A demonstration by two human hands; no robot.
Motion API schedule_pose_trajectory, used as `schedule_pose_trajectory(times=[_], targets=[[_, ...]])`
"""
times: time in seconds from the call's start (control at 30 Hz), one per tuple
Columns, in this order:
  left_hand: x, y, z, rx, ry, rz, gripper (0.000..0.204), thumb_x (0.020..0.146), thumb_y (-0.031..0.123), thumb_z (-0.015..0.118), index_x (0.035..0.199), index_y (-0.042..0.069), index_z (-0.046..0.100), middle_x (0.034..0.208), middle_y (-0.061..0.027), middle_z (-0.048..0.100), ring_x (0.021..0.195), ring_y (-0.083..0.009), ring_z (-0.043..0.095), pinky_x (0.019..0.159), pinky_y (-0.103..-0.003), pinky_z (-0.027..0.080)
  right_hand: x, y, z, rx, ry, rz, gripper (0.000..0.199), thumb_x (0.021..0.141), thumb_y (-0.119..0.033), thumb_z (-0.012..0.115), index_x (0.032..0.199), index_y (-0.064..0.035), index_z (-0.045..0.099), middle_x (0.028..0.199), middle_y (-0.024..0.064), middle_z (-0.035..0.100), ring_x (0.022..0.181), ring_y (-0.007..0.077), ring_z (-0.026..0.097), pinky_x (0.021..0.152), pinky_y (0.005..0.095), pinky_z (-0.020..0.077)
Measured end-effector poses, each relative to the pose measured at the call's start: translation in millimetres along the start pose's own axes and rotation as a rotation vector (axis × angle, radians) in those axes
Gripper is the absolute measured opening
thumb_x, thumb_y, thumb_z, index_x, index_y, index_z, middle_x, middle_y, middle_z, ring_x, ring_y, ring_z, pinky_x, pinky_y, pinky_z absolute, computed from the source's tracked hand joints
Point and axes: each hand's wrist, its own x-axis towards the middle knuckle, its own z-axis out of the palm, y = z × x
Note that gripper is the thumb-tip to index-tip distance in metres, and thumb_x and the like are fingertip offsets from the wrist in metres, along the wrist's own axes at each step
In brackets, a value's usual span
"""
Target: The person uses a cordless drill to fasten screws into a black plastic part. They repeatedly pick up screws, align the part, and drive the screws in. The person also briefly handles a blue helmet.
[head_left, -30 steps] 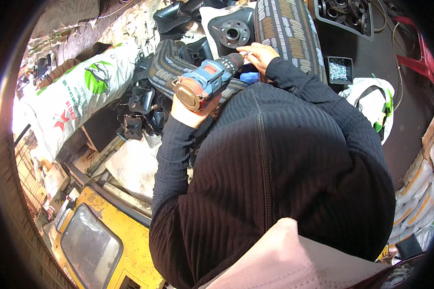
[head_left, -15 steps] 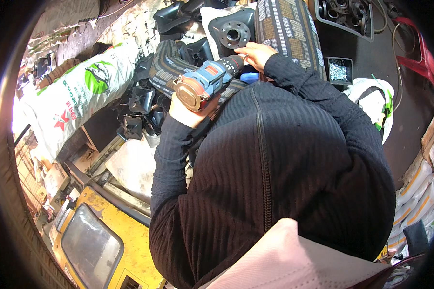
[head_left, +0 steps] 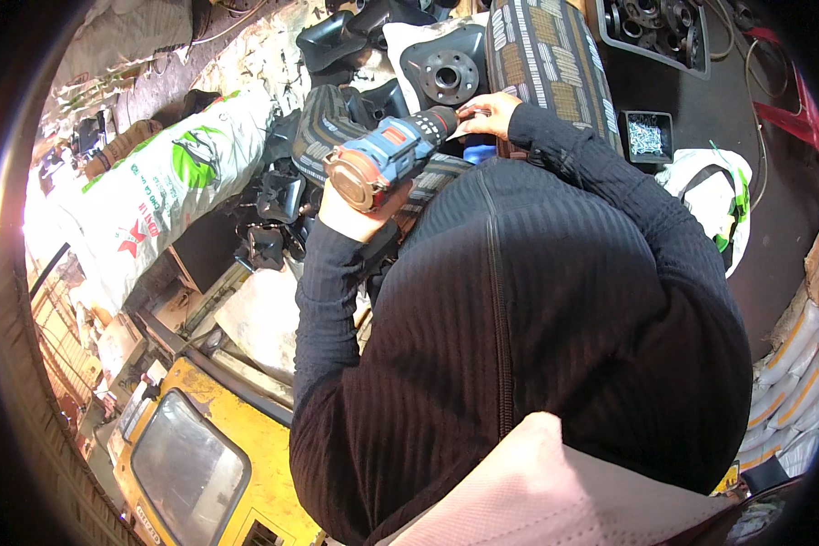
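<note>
Between both hands, drill (head_left: 387, 156) nose up-right

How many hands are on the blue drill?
2. The left hand grips the handle of the blue drill; the right hand touches its black front end. Fingers may be partly hidden behind the tool.

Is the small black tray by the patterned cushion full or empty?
Partly full: the small black tray holds a heap of silvery screws.

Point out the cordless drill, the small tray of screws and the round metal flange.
cordless drill (head_left: 384, 156), head view, on its blue body.
tray of screws (head_left: 646, 136), head view, on the screws inside.
round metal flange (head_left: 448, 76), head view, on its face beside the centre hole.
</note>
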Motion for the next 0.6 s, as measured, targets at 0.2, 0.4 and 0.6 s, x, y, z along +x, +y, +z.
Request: schedule_pose_trajectory(times=[0.2,0.4,0.6], targets=[[35.3,-15.9,3.0,-0.079,0.054,-0.236,0.042,0.067,0.014,0.076,0.105,0.005,0.06,0.099,-0.0104,0.062,0.091,-0.0223,0.061,0.08,-0.034,0.048,-0.7,-5.6,1.5,0.316,0.083,0.238,0.025,0.086,-0.029,0.054,0.101,-0.015,0.067,0.066,0.0031,0.056,0.063,0.0132,0.054,0.056,0.0292,0.0455],[75.5,-39.0,26.6,-0.109,-0.071,-0.378,0.048,0.068,0.024,0.076,0.105,0.0,0.058,0.094,-0.0133,0.065,0.086,-0.0216,0.064,0.075,-0.03,0.05,8.3,2.0,20.2,0.837,0.069,0.73,0.023,0.09,-0.03,0.052,0.096,-0.0095,0.061,0.058,-0.0033,0.036,0.043,0.0083,0.03,0.036,0.0239,0.0262],[97.9,-39.2,31.7,0.198,-0.015,-0.078,0.045,0.07,0.03,0.07,0.105,0.004,0.058,0.093,-0.0156,0.065,0.087,-0.0279,0.064,0.076,-0.034,0.051,36.9,20.6,31.4,0.937,0.283,0.69,0.043,0.085,-0.046,0.055,0.09,-0.0032,0.059,0.053,0.0068,0.047,0.04,0.0191,0.046,0.037,0.0355,0.0349]])
